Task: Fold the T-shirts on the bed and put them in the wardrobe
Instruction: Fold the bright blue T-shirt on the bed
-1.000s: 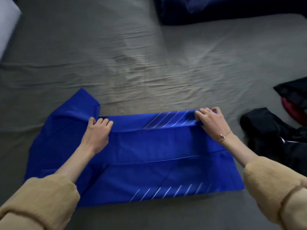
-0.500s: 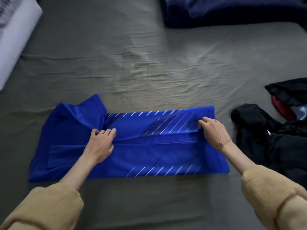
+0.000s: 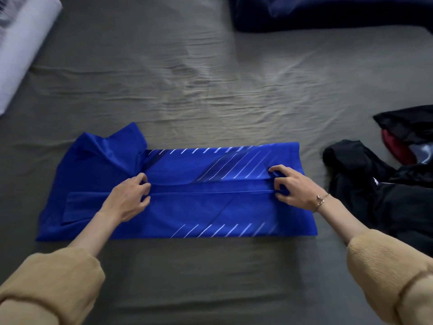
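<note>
A bright blue T-shirt (image 3: 210, 207) with white diagonal stripes lies on the grey bed sheet (image 3: 210, 90), folded into a long band running left to right. Its far flap is folded toward me and ends along a straight edge across the middle. My left hand (image 3: 127, 199) pinches that edge near the collar end. At the other end of the same edge, my right hand (image 3: 296, 188) pinches the cloth between thumb and curled fingers. One sleeve (image 3: 112, 153) sticks up, crumpled, at the far left.
A heap of black clothes (image 3: 379, 191) with a red piece (image 3: 393, 146) lies right beside the shirt. A dark navy bundle (image 3: 328, 12) sits at the far side. A white pillow (image 3: 21, 48) lies at the far left. Bare sheet lies in front of me.
Both hands have drawn the far flap of the blue shirt toward me, so its edge lies along the middle. The shirt is a narrower band than a second ago.
</note>
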{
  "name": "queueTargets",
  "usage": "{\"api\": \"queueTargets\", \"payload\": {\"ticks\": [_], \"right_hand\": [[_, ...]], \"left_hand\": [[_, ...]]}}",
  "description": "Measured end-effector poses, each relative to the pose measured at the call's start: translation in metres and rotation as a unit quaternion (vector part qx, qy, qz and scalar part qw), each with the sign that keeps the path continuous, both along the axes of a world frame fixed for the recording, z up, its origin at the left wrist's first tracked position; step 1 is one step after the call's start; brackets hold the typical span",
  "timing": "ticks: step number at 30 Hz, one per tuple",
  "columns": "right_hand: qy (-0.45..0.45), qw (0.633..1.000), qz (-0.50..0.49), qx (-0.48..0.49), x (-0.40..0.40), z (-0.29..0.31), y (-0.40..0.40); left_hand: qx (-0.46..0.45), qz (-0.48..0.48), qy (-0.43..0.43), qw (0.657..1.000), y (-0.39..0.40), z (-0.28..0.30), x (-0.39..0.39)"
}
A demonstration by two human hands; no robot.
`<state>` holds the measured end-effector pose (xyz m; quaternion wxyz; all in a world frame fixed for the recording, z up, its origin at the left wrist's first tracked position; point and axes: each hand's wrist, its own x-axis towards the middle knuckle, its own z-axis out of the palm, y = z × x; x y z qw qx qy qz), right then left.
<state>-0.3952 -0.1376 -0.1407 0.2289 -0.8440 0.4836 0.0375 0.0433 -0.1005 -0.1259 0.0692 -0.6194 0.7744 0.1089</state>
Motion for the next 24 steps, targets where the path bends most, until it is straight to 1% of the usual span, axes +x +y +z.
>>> {"api": "queueTargets", "payload": {"ticks": [3,7,12,15,19,22,24], "right_hand": [[0.006,1.000,-0.020,0.002,0.001,0.001,-0.003],[-0.015,0.998,-0.064,-0.010,0.003,-0.002,-0.004],[-0.007,0.993,-0.087,-0.083,0.007,-0.005,-0.002],[-0.005,0.991,-0.084,-0.107,0.010,-0.003,-0.004],[0.013,0.989,-0.081,-0.121,0.009,0.003,-0.007],[0.012,0.988,-0.059,-0.141,0.013,0.006,-0.006],[0.017,0.991,-0.046,-0.128,0.016,0.005,-0.003]], "left_hand": [[-0.032,-0.006,-0.020,0.999,-0.003,-0.004,-0.001],[-0.062,0.052,-0.012,0.997,-0.006,-0.006,-0.012],[-0.063,0.084,-0.042,0.994,-0.007,-0.007,-0.028],[-0.050,0.095,-0.082,0.991,-0.007,-0.012,-0.028],[-0.036,0.111,-0.128,0.985,-0.009,-0.014,-0.026],[-0.022,0.110,-0.177,0.978,-0.012,-0.008,-0.030],[-0.005,0.106,-0.199,0.974,-0.013,-0.004,-0.031]]}}
